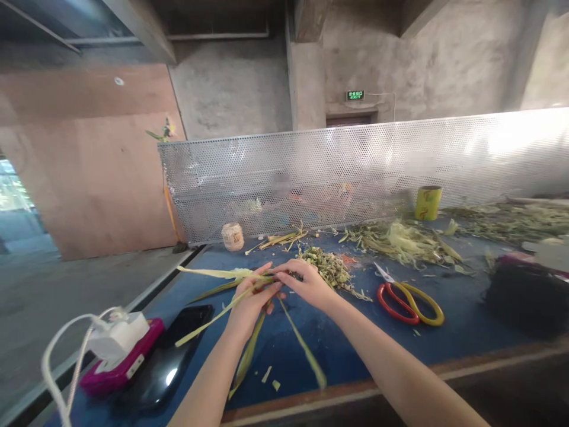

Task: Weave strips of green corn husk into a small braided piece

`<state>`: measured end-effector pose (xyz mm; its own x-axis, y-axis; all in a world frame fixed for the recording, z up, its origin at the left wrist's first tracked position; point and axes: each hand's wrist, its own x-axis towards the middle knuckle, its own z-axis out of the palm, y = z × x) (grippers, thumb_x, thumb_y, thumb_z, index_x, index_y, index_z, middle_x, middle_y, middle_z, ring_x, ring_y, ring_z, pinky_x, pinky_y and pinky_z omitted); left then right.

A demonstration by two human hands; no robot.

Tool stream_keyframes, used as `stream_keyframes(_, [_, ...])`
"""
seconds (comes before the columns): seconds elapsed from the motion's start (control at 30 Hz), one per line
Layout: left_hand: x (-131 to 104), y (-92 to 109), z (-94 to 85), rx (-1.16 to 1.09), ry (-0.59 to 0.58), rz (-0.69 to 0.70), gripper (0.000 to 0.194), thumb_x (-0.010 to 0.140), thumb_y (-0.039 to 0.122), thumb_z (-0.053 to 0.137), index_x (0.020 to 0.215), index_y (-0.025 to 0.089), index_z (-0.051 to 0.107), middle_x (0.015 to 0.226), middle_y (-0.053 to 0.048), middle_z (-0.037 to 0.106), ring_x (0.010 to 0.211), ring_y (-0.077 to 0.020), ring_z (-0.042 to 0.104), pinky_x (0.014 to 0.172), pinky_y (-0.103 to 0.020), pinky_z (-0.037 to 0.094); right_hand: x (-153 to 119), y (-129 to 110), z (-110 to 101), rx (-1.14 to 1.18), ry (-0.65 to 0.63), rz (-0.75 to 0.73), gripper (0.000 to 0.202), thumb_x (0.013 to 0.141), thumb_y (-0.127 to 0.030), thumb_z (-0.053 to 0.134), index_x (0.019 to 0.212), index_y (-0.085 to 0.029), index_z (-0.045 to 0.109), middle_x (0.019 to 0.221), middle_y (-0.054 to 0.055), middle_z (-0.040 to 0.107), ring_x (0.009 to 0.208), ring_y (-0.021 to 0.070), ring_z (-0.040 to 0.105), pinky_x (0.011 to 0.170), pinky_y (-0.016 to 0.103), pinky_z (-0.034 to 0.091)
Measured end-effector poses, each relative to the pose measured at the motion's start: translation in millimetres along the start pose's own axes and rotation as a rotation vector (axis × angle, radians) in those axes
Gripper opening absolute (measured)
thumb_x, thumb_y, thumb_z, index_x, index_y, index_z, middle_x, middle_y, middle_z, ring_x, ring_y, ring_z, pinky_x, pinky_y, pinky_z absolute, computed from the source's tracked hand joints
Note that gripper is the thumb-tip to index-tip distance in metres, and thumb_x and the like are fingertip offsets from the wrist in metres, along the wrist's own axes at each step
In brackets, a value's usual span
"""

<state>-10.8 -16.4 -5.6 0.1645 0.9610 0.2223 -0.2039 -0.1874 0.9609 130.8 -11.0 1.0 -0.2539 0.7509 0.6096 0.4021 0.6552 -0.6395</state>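
Note:
Several long, pale green leaf strips (pixel 300 341) fan out from between my two hands, some toward the left and some down over the blue tabletop. My left hand (pixel 253 296) is closed around the strips near where they meet. Fingers bent, my right hand (pixel 302 281) pinches the strips at the same spot, touching the left fingertips. The crossing point itself is mostly hidden by my fingers. Just behind my right hand lies a heap of dried, curled plant bits (pixel 326 267). Scissors (pixel 409 299) with one red and one yellow handle rest to the right, blades pointing away.
At left, a black phone (pixel 178 350) lies beside a magenta power strip (pixel 120 362) with a white charger. A ball of twine (pixel 233 236) stands at the back, near a perforated metal screen (pixel 284 178). Shredded leaves (pixel 404 243) and a yellow tape roll (pixel 428 203) are further right.

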Motion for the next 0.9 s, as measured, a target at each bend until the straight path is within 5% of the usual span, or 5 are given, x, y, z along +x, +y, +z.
stream_keyframes(0.13, [0,-3,3.8,0.13,-0.049,-0.004,0.085,0.054,0.021,0.073,0.127,0.008,0.031,0.055,-0.001,0.063,0.039,-0.0138,0.054,0.029,-0.02,0.037,-1,-3,3,-0.149,0.015,-0.023,0.012,0.074,-0.029,0.058,0.075,-0.024,0.068,0.067,0.002,0.059,0.078,0.0175,0.049,0.077,0.034,0.033])
stream_keyframes(0.33, [-3,-1,5.8,-0.042,-0.061,-0.018,0.059,0.061,0.021,0.069,0.115,0.015,0.046,0.09,-0.008,0.066,0.073,-0.0187,0.062,0.049,-0.025,0.052,0,-1,4,0.119,0.052,0.002,0.007,0.072,-0.022,0.057,0.071,-0.019,0.063,0.068,0.001,0.058,0.065,0.012,0.052,0.066,0.027,0.042])
stream_keyframes(0.5, [-3,1,6.4,-0.134,-0.01,-0.08,0.041,0.066,0.025,0.066,0.104,0.015,0.056,0.084,-0.007,0.068,0.079,-0.0211,0.063,0.054,-0.027,0.053,1,2,3,0.495,0.038,0.142,0.012,0.074,-0.029,0.053,0.074,-0.017,0.056,0.062,-0.003,0.051,0.056,0.0091,0.052,0.056,0.024,0.047])
stream_keyframes(0.73, [0,2,4.0,-0.151,0.01,-0.092,0.033,0.07,0.026,0.061,0.1,0.014,0.061,0.077,-0.008,0.069,0.073,-0.0208,0.065,0.051,-0.025,0.052,2,5,9,0.571,0.037,0.16,0.011,0.076,-0.028,0.05,0.076,-0.018,0.046,0.058,-0.004,0.051,0.055,0.0082,0.053,0.058,0.024,0.049])
stream_keyframes(0.9, [0,3,3.3,-0.172,0.07,-0.082,0.029,0.075,0.025,0.055,0.102,0.015,0.06,0.087,-0.009,0.069,0.08,-0.0217,0.064,0.052,-0.024,0.052,5,9,9,0.569,0.167,0.22,0.013,0.069,-0.025,0.055,0.073,-0.018,0.045,0.059,-0.004,0.053,0.053,0.0102,0.056,0.057,0.026,0.049])
